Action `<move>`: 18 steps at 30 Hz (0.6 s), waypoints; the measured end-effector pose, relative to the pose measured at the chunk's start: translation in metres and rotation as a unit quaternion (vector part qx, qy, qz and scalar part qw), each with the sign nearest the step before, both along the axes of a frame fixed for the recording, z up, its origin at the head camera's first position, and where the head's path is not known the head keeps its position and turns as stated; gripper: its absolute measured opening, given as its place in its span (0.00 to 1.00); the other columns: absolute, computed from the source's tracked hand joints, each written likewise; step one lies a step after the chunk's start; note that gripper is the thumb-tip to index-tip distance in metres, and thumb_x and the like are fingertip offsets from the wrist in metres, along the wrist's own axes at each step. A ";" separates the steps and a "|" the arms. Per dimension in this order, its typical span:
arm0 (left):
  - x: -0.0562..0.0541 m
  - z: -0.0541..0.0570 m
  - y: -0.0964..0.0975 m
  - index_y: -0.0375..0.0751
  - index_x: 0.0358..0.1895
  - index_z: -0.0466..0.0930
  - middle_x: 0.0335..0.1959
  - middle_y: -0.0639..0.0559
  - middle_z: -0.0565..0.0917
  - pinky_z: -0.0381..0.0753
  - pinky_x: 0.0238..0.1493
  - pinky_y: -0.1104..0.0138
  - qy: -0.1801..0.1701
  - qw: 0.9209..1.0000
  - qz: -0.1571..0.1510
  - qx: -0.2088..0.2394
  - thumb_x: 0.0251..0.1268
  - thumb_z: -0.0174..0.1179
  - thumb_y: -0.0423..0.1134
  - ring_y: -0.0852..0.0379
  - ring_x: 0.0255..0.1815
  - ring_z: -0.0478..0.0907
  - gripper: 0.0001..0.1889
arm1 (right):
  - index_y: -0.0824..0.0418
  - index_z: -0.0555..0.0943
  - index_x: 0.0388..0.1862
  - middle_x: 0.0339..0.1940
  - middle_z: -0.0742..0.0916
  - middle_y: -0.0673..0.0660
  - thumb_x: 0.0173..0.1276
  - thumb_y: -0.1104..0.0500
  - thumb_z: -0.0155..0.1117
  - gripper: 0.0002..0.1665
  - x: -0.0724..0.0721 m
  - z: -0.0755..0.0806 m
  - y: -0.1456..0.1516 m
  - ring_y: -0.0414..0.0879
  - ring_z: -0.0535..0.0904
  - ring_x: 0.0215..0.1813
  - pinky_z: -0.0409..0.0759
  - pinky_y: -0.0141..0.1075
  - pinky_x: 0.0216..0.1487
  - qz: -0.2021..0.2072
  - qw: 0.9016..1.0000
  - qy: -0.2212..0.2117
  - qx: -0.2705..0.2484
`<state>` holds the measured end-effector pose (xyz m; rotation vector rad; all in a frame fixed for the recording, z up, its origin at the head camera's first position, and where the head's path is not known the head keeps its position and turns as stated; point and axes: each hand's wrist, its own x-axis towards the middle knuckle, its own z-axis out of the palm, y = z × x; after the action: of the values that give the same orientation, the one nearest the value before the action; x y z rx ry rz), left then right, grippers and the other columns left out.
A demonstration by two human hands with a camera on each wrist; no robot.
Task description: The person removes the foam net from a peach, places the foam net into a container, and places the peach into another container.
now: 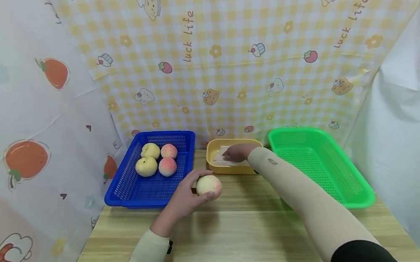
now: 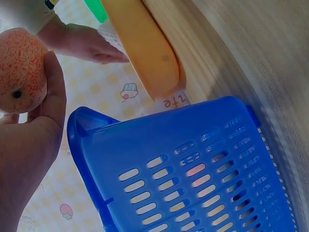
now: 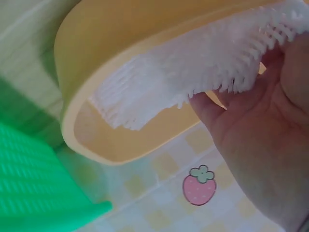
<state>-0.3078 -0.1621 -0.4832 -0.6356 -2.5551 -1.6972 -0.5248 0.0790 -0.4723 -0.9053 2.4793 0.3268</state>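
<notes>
My left hand (image 1: 187,194) holds a pale peach (image 1: 209,186) with a pink blush above the table, its thumb and fingers curled round the sides. In the left wrist view the same peach (image 2: 21,70) shows red speckles and a small dark spot. Inside the yellow bin (image 1: 213,164), my right hand (image 1: 239,152) reaches down to the white foam fruit nets (image 1: 220,157). Seen from the right wrist, the fingers of that hand pinch the edge of a fringed foam net (image 3: 169,77); the fingertips are partly hidden behind it.
At the left, a blue basket (image 1: 144,196) holds two pale peaches (image 1: 146,166) and two pink ones (image 1: 168,166). A green basket (image 1: 355,176) stands to the right of the bin, under the right forearm. Behind them hangs a checked cloth (image 1: 215,29).
</notes>
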 end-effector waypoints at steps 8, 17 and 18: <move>0.000 -0.002 -0.003 0.50 0.74 0.79 0.69 0.48 0.80 0.88 0.54 0.56 -0.004 1.000 0.005 0.004 0.71 0.78 0.43 0.48 0.61 0.81 0.30 | 0.58 0.80 0.79 0.85 0.71 0.69 0.84 0.35 0.60 0.38 0.002 0.003 -0.001 0.63 0.63 0.87 0.62 0.51 0.86 -0.076 0.990 -0.001 -0.116; 0.001 -0.001 -0.003 0.50 0.74 0.80 0.68 0.49 0.80 0.87 0.55 0.54 -0.005 1.000 0.005 0.008 0.71 0.78 0.44 0.48 0.60 0.81 0.31 | 0.55 0.84 0.75 0.69 0.85 0.59 0.83 0.44 0.68 0.29 -0.004 -0.006 0.002 0.56 0.79 0.73 0.73 0.47 0.78 0.007 0.996 0.059 -0.060; 0.001 -0.001 -0.003 0.50 0.74 0.80 0.68 0.50 0.80 0.87 0.55 0.54 -0.005 1.000 0.006 0.008 0.71 0.78 0.44 0.48 0.60 0.81 0.31 | 0.55 0.84 0.75 0.69 0.85 0.60 0.83 0.44 0.68 0.29 -0.004 -0.006 0.002 0.56 0.79 0.73 0.74 0.47 0.78 0.001 0.997 0.054 -0.063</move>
<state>-0.3072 -0.1656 -0.4844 -0.6115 -2.5443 -1.7179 -0.5287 0.0811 -0.4781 -0.9638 2.6225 0.2265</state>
